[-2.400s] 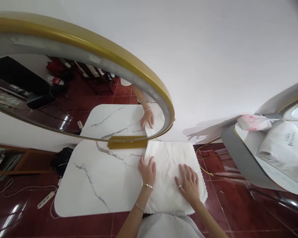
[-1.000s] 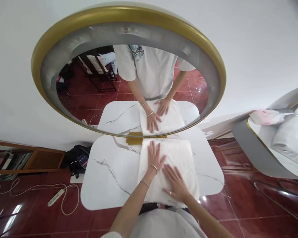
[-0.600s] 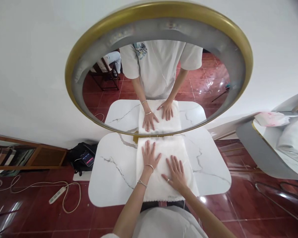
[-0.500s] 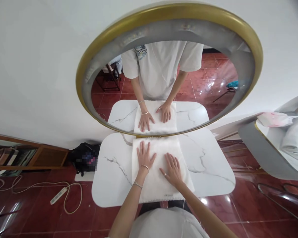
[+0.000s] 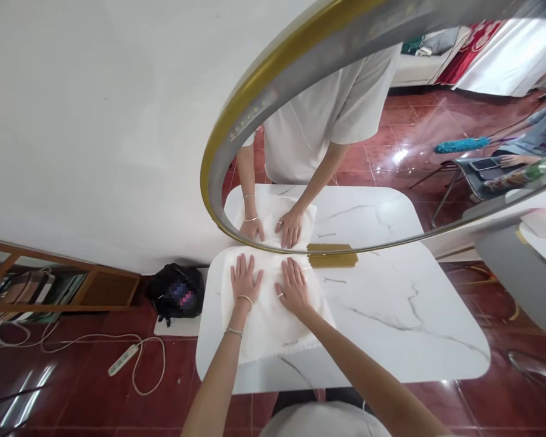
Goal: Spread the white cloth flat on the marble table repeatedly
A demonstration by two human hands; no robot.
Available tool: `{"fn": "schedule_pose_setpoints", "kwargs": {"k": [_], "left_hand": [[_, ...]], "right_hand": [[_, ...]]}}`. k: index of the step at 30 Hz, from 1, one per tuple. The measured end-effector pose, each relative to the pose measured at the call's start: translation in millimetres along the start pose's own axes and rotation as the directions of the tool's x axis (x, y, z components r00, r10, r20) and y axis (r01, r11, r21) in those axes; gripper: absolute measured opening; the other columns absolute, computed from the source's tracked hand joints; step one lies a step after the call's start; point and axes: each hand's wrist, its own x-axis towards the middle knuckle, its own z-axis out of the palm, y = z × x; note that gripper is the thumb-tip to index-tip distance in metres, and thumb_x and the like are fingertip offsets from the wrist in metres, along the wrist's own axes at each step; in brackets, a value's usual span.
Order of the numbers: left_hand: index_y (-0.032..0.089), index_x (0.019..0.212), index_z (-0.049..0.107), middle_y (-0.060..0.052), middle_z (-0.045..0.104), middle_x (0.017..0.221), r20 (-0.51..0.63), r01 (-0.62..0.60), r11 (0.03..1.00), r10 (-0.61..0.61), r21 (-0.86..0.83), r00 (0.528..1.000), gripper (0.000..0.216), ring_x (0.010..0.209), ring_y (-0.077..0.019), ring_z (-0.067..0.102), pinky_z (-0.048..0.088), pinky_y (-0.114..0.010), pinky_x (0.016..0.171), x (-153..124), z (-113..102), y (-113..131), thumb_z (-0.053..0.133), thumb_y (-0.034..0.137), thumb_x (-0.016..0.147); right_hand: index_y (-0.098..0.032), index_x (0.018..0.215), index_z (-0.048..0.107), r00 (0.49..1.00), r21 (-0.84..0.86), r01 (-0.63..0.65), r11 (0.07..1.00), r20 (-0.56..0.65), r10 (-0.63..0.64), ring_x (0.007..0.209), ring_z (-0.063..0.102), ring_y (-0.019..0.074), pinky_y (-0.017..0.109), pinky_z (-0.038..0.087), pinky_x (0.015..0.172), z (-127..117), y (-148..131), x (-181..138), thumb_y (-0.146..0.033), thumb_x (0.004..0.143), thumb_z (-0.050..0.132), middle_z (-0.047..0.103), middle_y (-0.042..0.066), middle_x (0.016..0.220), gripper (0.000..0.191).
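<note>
While both palms lie flat on it, the white cloth (image 5: 268,331) is spread over the left part of the marble-patterned table (image 5: 382,315), its scalloped near edge stopping short of the table's near side. The left hand (image 5: 246,278) rests on the cloth's far left portion, fingers fanned wide; two thin bands circle its wrist. The right hand (image 5: 294,285), wearing a ring, is also wide and flat, its fingers closer together and its thumb held apart. Just beyond its fingertips, a gold base (image 5: 332,260) sits on the table beneath a round, gold-framed mirror (image 5: 251,91), which reflects both arms, a white shirt and a fluffy blue duster (image 5: 461,145). To the left of the table, a black bag (image 5: 170,288) lies near a wooden shelf (image 5: 111,288), and a white power strip (image 5: 122,360) with its cable rests on the red tiled floor (image 5: 88,388). At far right stands part of a second table (image 5: 512,279).
</note>
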Motion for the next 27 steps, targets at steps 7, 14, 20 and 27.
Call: {"fn": "schedule_pose_setpoints", "kwargs": {"k": [7,14,20,27], "left_hand": [[0.021,0.145,0.031,-0.010,0.020,0.155,0.051,-0.067,0.998,0.066,0.021,0.997,0.061,0.143,-0.0241,0.015,0.011,-0.047,0.116,46.6,-9.9,-33.3,0.044,0.045,0.090],[0.019,0.144,0.033,-0.010,0.021,0.155,-0.001,0.047,0.998,-0.047,0.041,0.999,0.058,0.143,-0.0245,0.016,0.013,-0.047,0.116,10.3,-19.1,-63.3,0.041,0.043,0.092],[0.020,0.145,0.031,-0.011,0.020,0.155,-0.078,0.139,0.989,-0.136,0.046,0.988,0.057,0.143,-0.0249,0.015,0.016,-0.049,0.115,-80.8,-23.9,-62.2,0.037,0.043,0.093],[0.018,0.146,0.029,-0.012,0.018,0.155,-0.090,0.170,0.985,-0.166,0.034,0.982,0.059,0.144,-0.0268,0.012,0.015,-0.052,0.115,-135.3,-15.3,-17.3,0.039,0.041,0.092]], "right_hand": [[0.003,0.144,0.024,0.991,0.012,-0.092,0.996,0.097,0.091,0.138,0.023,0.0343,0.051,0.022,0.110,29.5,-36.1,55.2,-0.032,0.090,0.035,0.029,0.023,0.148,0.065],[0.001,0.142,0.031,0.986,0.104,0.108,0.989,0.117,-0.120,0.138,0.022,0.0322,0.053,0.018,0.112,24.8,-57.6,37.1,-0.029,0.093,0.032,0.031,0.021,0.148,0.057],[-0.020,0.141,0.039,0.874,0.251,0.405,0.879,0.176,-0.453,0.133,0.034,0.0282,0.048,0.029,0.109,-6.6,-70.1,-54.5,-0.043,0.090,0.043,0.043,0.011,0.142,0.056],[-0.024,0.149,0.016,0.863,0.212,0.395,0.894,0.247,-0.440,0.142,0.015,0.0286,0.049,0.025,0.110,-40.1,-47.6,-128.9,-0.050,0.090,0.043,0.017,0.008,0.155,0.070]]}}
